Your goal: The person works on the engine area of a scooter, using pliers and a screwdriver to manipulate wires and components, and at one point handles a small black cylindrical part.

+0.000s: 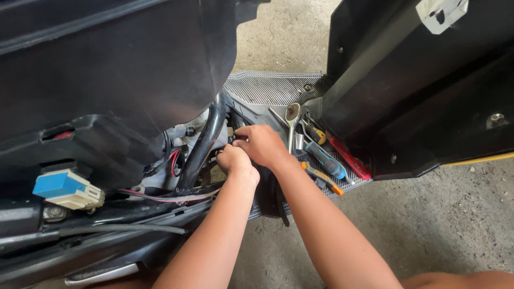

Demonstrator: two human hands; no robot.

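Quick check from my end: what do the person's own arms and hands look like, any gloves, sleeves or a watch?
Both are bare. The left hand and right hand wear no gloves, and no rings show from this view. Both forearms are uncovered up to the bottom edge of the picture: no sleeves, no watch, no wristband, no tape or markings. Fingertips are partly hidden, so anything on them cannot be told.

Both hands meet beside a black frame tube point(203, 142) of an opened scooter. The left hand point(237, 160) and right hand point(262, 143) touch, fingers point(241, 140) pinching something too small to tell. Screwdrivers point(326, 160) and a wrench point(292, 120) lie on the ribbed footboard point(267, 88), near its right edge.
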